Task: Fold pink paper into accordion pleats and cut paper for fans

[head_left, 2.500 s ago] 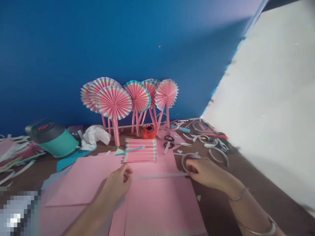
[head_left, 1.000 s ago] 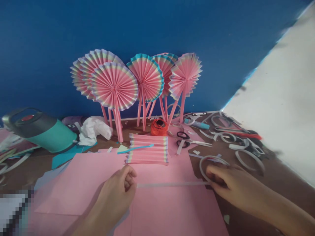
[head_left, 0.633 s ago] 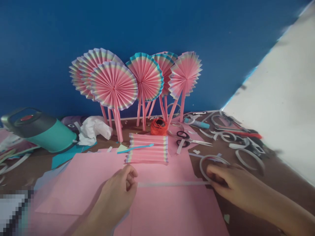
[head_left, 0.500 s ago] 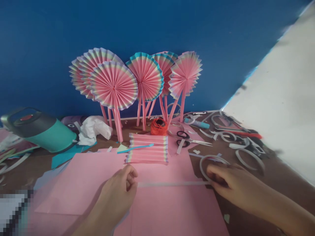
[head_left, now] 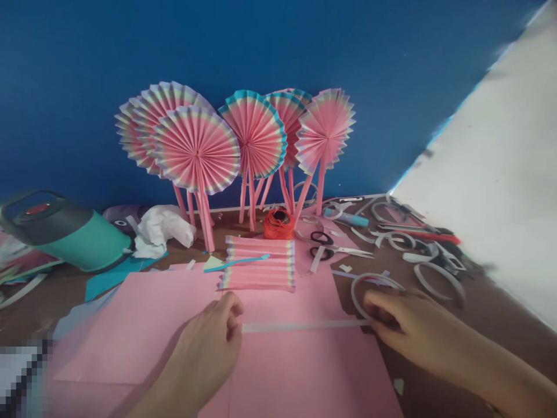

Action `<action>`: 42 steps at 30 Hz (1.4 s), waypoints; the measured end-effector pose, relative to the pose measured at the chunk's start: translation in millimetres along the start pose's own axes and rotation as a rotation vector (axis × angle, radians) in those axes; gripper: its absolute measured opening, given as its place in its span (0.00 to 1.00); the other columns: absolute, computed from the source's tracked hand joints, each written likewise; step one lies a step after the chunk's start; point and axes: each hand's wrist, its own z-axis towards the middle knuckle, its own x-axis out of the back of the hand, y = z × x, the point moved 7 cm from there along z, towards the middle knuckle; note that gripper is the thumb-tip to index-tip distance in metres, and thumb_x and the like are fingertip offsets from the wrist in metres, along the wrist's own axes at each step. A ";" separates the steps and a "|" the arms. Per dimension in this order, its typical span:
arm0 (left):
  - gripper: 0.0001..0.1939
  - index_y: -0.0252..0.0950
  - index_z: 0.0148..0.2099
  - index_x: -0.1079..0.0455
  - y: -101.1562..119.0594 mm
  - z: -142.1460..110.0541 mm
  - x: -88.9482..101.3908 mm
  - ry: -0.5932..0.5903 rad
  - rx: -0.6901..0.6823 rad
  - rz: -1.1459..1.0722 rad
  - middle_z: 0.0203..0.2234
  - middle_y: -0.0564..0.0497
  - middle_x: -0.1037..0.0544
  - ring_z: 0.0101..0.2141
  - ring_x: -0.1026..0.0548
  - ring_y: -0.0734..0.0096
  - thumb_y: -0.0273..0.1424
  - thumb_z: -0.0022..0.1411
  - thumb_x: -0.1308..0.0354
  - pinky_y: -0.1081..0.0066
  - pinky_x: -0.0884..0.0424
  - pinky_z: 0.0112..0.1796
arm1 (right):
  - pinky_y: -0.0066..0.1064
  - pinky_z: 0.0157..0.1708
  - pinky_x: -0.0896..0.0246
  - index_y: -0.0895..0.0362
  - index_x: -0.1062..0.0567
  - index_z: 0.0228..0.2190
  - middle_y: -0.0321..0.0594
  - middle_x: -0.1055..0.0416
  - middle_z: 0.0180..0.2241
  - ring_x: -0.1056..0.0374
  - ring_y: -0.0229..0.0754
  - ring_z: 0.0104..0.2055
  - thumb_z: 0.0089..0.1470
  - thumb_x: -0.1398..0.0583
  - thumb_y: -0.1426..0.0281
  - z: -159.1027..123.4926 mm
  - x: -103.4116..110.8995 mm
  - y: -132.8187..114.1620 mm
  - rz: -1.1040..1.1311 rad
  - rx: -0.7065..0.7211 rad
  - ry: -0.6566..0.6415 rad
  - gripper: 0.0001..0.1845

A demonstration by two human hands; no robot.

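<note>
A whitish strip of tape (head_left: 304, 326) stretches straight between my hands, just above or on a pink paper sheet (head_left: 313, 377). My left hand (head_left: 213, 342) is closed, its fingertips pinching the strip's left end. At the strip's other end my right hand (head_left: 400, 322) is closed on a pale tape roll (head_left: 355, 296), whose ring shows past the fingers. Behind the strip lies an accordion-folded pink paper (head_left: 261, 270) with pastel edges, and a narrow blue paper strip (head_left: 237, 263) rests across it.
Several pleated paper fans (head_left: 198, 150) on pink sticks lean by the blue wall. Scissors (head_left: 343, 251), red string (head_left: 279, 225), crumpled white tissue (head_left: 161, 229) and a teal flask (head_left: 93, 241) stand or lie behind. More pink paper (head_left: 126, 325) is at left, curled offcuts (head_left: 439, 283) at right.
The whole view has shifted slightly, with the background things sitting a little further left. Both hands keep their hold on the tape, nearly unmoved.
</note>
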 end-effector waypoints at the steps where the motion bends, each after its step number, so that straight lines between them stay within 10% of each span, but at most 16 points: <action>1: 0.09 0.41 0.36 0.39 0.8 -0.2 -0.2 0.004 -0.011 0.011 0.24 0.57 0.30 0.30 0.28 0.71 0.22 0.55 0.55 0.74 0.42 0.29 | 0.30 0.25 0.55 0.53 0.34 0.24 0.34 0.33 0.22 0.39 0.39 0.24 0.50 0.46 0.72 0.1 -0.5 0.3 -0.001 0.001 0.000 0.05; 11: 0.07 0.40 0.41 0.40 -4.8 -4.0 6.6 0.068 0.008 0.118 0.38 0.49 0.28 0.41 0.28 0.64 0.29 0.58 0.53 0.69 0.37 0.34 | 0.30 0.26 0.55 0.54 0.36 0.23 0.33 0.34 0.22 0.40 0.38 0.24 0.49 0.46 0.73 1.3 -2.6 0.8 0.003 0.007 0.011 0.05; 23: 0.11 0.40 0.35 0.40 -6.2 -8.3 10.0 0.154 -0.179 0.140 0.27 0.53 0.29 0.30 0.28 0.69 0.21 0.56 0.59 0.70 0.34 0.31 | 0.30 0.26 0.56 0.54 0.37 0.22 0.33 0.34 0.22 0.39 0.38 0.25 0.47 0.46 0.75 2.9 2.1 4.4 -0.025 -0.012 0.032 0.06; 32: 0.23 0.42 0.50 0.36 45.3 -51.1 -20.5 0.438 -0.699 0.347 0.40 0.51 0.25 0.44 0.28 0.65 0.20 0.55 0.56 0.68 0.31 0.43 | 0.29 0.26 0.56 0.54 0.36 0.22 0.31 0.36 0.20 0.41 0.36 0.23 0.47 0.47 0.75 -1.5 9.2 1.0 0.007 -0.009 0.043 0.05; 42: 0.22 0.37 0.50 0.32 49.2 -56.2 -40.6 0.328 -0.566 0.614 0.49 0.45 0.27 0.50 0.31 0.57 0.18 0.55 0.54 0.63 0.31 0.46 | 0.28 0.29 0.48 0.51 0.31 0.38 0.32 0.32 0.22 0.37 0.38 0.25 0.51 0.47 0.71 -20.0 27.4 9.0 0.152 -0.048 0.128 0.11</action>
